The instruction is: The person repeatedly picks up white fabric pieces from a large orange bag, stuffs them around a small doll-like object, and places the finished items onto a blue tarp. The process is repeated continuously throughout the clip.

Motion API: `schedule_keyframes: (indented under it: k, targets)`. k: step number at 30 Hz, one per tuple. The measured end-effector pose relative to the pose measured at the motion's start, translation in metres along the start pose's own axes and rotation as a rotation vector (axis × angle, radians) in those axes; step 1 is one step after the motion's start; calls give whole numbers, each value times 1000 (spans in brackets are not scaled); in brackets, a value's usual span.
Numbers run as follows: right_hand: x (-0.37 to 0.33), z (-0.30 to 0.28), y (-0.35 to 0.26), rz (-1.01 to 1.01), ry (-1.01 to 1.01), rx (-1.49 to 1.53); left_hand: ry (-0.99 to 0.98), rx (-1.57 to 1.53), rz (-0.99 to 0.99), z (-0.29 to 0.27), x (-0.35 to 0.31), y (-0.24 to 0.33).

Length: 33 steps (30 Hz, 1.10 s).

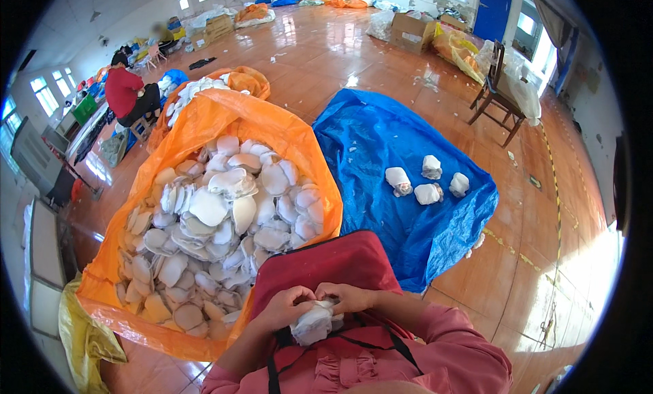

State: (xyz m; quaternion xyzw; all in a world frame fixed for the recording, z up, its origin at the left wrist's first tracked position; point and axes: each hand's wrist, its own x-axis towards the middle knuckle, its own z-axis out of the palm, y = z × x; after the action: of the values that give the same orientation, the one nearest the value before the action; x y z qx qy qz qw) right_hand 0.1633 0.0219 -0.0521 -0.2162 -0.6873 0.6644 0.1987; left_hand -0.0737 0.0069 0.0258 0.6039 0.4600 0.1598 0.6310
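Close to my body, over a dark red cushion-like board on my lap, I hold a bundle of white pads. My left hand grips its left upper side, fingers curled in. From the right, my right hand pinches the top of the same bundle, fingertips close to the left ones. What the fingertips grasp exactly is hidden. To the left, an open orange sack holds a heap of loose, flat, rounded white pads. Several bundled stacks of pads lie apart on a blue sheet at the right.
A wooden chair with a plastic bag on it stands at the far right. Behind the orange sack is another filled orange sack. A person in red sits at the left. Cardboard boxes and bags line the back.
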Motion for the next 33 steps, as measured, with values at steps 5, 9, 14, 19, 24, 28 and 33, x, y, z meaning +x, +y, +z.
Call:
schedule_keyframes:
  k: [5, 9, 14, 19, 24, 28, 33]
  targets:
    - [1, 9, 1, -159, 41, 230, -61, -508, -251, -8, -17, -21]
    - [0, 19, -9, -111, 91, 392, -136, -688, -233, -8, -26, -29]
    - [-3, 32, 1, -118, 197, 344, -194, -750, -207, -6, -31, -40]
    - [0, 43, 1, -170, 300, 153, -134, -696, -247, -1, -31, -37]
    - [2, 40, 8, -161, 375, -92, -126, -703, -205, 0, -28, -37]
    - [4, 40, 5, -60, 446, -171, -68, -599, -216, 6, -22, -31]
    - [25, 32, 33, -166, 569, -115, 186, -270, 5, 17, -5, -51]
